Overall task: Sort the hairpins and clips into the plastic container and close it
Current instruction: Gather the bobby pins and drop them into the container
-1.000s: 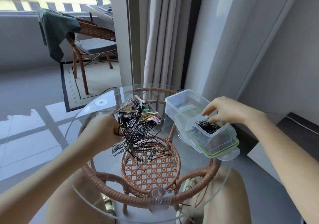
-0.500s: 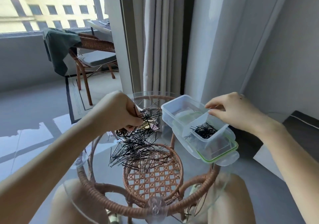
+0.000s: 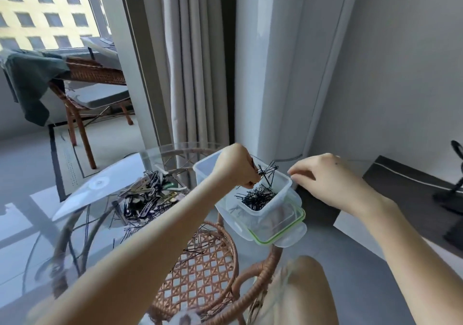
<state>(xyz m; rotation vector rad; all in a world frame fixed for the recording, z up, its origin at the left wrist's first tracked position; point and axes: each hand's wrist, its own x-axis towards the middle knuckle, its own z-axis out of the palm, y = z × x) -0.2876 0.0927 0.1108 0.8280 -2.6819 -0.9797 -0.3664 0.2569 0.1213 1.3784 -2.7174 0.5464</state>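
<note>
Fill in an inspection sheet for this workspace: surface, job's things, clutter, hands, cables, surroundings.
Surface: round glass tabletop on a rattan frame.
Job's things: open plastic container at the table's right edge, with black hairpins in its inner tub; a green-sealed lid seems to lie under it; mixed clips piled on the glass, loose pins scattered nearby.
Clutter: nothing seen.
Hands: left hand grips a bunch of hairpins over the container; right hand appears to pinch its rim.
Cables: nothing seen.
Surroundings: curtain, rattan chair draped with green cloth, window.
</note>
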